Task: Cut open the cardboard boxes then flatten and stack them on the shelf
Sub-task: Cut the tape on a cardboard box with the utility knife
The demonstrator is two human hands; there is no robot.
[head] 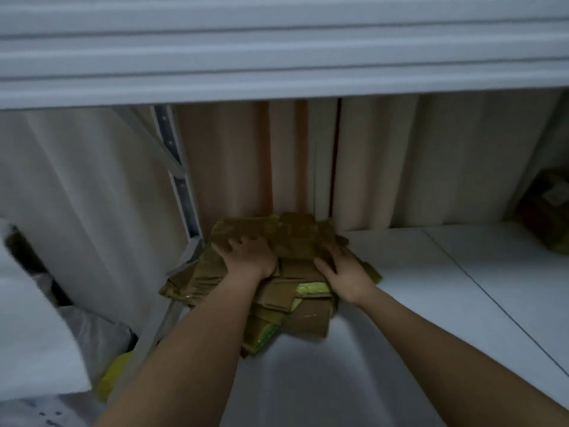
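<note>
Both of our hands are down on the pile, and we only get 1 view, the head camera, so this is all from there. Our left hand [248, 257] lies palm-down on top of the stack of flattened cardboard boxes [274, 278], fingers fairly straight and a bit spread, pressing on the top sheet rather than curling round anything. Our right hand [346, 274] sits on the right side of the same stack, also flat, fingers stretched forward and slightly apart, thumb out to the left against the cardboard. Neither hand pinches or grips a piece as far as we can see.

The stack itself is on the white shelf [415, 272], toward its left end, pushed back close to the beige curtain [400, 164] that hangs behind. It's messy: brown sheets fanned out at different angles, with yellow-green tape or printed edges poking out on the front and left sides. Some pieces hang over the shelf's left edge beside the metal upright [181, 186].

Above us is the underside of the next shelf level [277, 50]. Far right on our shelf there's another dark bundle [548, 211], too blurry to tell what it is. Lower left, below the shelf, there are some bags, including something yellow [114, 377].
</note>
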